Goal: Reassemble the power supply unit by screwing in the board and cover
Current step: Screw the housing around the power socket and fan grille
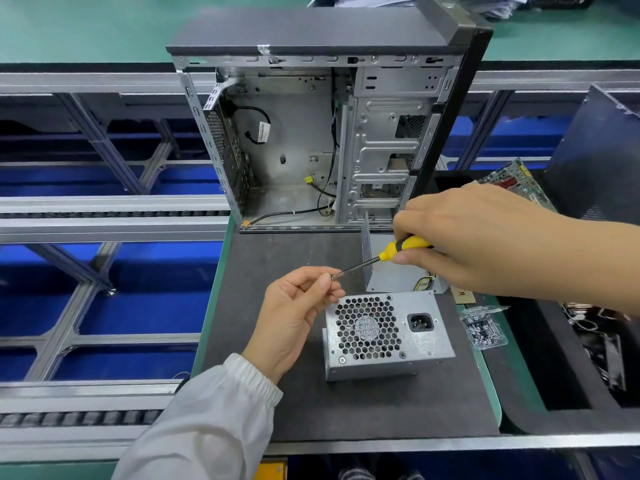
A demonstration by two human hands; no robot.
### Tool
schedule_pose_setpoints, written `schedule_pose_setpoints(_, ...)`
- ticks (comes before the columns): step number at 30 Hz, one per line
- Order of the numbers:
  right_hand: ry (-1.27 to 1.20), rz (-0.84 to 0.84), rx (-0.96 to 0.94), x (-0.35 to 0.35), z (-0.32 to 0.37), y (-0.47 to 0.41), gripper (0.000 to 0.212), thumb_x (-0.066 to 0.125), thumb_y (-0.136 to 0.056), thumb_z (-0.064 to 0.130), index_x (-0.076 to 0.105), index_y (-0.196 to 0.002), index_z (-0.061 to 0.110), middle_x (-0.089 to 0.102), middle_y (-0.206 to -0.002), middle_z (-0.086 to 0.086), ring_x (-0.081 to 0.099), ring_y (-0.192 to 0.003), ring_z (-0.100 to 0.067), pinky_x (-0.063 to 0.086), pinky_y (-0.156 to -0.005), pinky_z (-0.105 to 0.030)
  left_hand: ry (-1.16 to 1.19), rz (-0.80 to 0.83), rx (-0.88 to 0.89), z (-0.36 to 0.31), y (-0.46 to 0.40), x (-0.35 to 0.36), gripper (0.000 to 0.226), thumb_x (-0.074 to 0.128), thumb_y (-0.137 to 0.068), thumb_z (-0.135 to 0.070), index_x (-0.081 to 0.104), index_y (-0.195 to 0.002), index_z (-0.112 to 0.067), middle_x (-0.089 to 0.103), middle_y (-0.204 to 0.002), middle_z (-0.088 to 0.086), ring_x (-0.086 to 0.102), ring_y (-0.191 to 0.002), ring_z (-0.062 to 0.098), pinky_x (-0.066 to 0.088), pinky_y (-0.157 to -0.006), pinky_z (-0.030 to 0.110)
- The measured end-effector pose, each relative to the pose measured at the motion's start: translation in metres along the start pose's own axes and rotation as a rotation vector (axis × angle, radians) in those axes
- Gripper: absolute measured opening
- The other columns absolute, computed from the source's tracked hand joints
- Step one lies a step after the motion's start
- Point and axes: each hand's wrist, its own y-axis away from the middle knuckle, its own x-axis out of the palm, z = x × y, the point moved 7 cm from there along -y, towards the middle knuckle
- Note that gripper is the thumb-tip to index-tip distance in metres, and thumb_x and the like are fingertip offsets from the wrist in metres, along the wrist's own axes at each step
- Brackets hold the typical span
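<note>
The grey power supply unit (388, 334) stands on the dark mat (284, 258), its honeycomb fan grille and power socket facing up. My right hand (478, 240) grips the yellow-and-black handle of a screwdriver (398, 251), whose shaft slants down to the left. My left hand (298, 313) pinches at the shaft's tip, just above the unit's upper left corner; any screw there is hidden by the fingers. A bent grey metal cover (391, 268) lies behind the unit.
An open computer case (311, 133) stands at the back of the mat. A clear bag of screws (485, 327) lies right of the unit. A circuit board (516, 181) and a black bin of parts (595, 341) sit at the right. Conveyor rails run along the left.
</note>
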Motion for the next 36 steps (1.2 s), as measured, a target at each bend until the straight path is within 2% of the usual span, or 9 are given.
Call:
schedule_pose_setpoints(4,-0.066,-0.023,-0.001,0.002,-0.002,-0.005,0.035,0.028,-0.091,0.054,0.049,-0.097,0.027,0.052,-0.091,0.011,0.051,-0.077,-0.015,0.043,-0.066,-0.031,0.002,-0.024,0.045,0.0,0.001,0.0,0.017,0.063,-0.085,-0.012,0.079,-0.091,-0.014,0.071,-0.079,0.005,0.068,-0.076,0.014,0.054,-0.073,0.02)
schedule_pose_setpoints(12,-0.132,-0.029,0.004,0.001,-0.01,-0.006,0.036,0.024,-0.082,0.06,0.047,-0.089,0.034,0.051,-0.085,0.015,0.053,-0.077,-0.012,0.043,-0.06,-0.029,-0.047,0.056,0.024,0.0,-0.002,-0.004,0.026,0.058,-0.094,-0.022,0.071,-0.115,-0.012,0.06,-0.074,0.003,0.054,-0.065,0.01,0.046,-0.057,0.019)
schedule_pose_setpoints(14,-0.065,-0.009,-0.008,0.002,-0.011,-0.006,0.036,0.021,-0.081,0.06,0.045,-0.089,0.035,0.049,-0.086,0.016,0.052,-0.077,-0.011,0.036,-0.055,-0.026,-0.088,0.003,0.008,0.001,-0.001,-0.012,0.031,0.056,-0.094,-0.031,0.07,-0.115,-0.013,0.056,-0.071,0.001,0.049,-0.061,0.01,0.042,-0.053,0.019)
schedule_pose_setpoints(16,0.027,0.024,-0.025,0.003,-0.01,-0.007,0.031,0.018,-0.081,0.06,0.037,-0.088,0.037,0.044,-0.086,0.016,0.047,-0.075,-0.01,0.026,-0.052,-0.024,-0.205,-0.141,-0.022,0.005,0.0,-0.027,0.037,0.056,-0.091,-0.043,0.072,-0.109,-0.015,0.051,-0.071,0.0,0.045,-0.059,0.008,0.038,-0.052,0.02)
schedule_pose_setpoints(18,0.107,0.07,-0.046,0.007,-0.007,-0.007,0.025,0.018,-0.085,0.06,0.03,-0.088,0.038,0.039,-0.086,0.014,0.042,-0.074,-0.012,0.024,-0.053,-0.025,-0.3,-0.244,-0.111,0.015,0.004,-0.037,0.044,0.061,-0.084,-0.048,0.071,-0.106,-0.011,0.057,-0.077,0.003,0.052,-0.066,0.008,0.041,-0.055,0.02)
schedule_pose_setpoints(21,0.198,0.108,-0.078,0.014,-0.001,-0.01,0.024,0.026,-0.092,0.059,0.03,-0.09,0.035,0.041,-0.089,0.012,0.038,-0.07,-0.015,0.028,-0.056,-0.027,-0.341,-0.128,-0.264,0.032,0.007,-0.03,0.033,0.062,-0.093,-0.033,0.07,-0.106,-0.003,0.072,-0.095,0.013,0.062,-0.081,0.014,0.045,-0.065,0.024)
schedule_pose_setpoints(23,0.228,0.11,-0.098,0.015,0.003,-0.013,0.026,0.028,-0.094,0.057,0.033,-0.091,0.032,0.042,-0.088,0.011,0.038,-0.067,-0.017,0.029,-0.055,-0.027,-0.301,-0.065,-0.294,0.036,0.009,-0.024,0.03,0.057,-0.097,-0.027,0.073,-0.102,-0.002,0.073,-0.088,0.008,0.062,-0.074,0.01,0.044,-0.062,0.021)
schedule_pose_setpoints(31,0.296,0.131,-0.148,0.019,0.014,-0.024,0.026,0.03,-0.095,0.055,0.03,-0.089,0.03,0.037,-0.085,0.01,0.035,-0.064,-0.018,0.016,-0.046,-0.026,-0.228,-0.101,-0.291,0.036,0.009,-0.026,0.028,0.062,-0.094,-0.026,0.075,-0.1,-0.001,0.074,-0.087,0.01,0.063,-0.066,0.01,0.047,-0.059,0.02)
schedule_pose_setpoints(36,0.348,0.146,-0.172,0.021,0.019,-0.027,0.028,0.03,-0.095,0.054,0.023,-0.086,0.029,0.032,-0.083,0.009,0.051,-0.072,-0.02,0.011,-0.045,-0.026,-0.227,-0.104,-0.286,0.034,0.008,-0.025,0.027,0.063,-0.094,-0.025,0.075,-0.097,-0.002,0.074,-0.089,0.013,0.063,-0.068,0.013,0.047,-0.061,0.021)
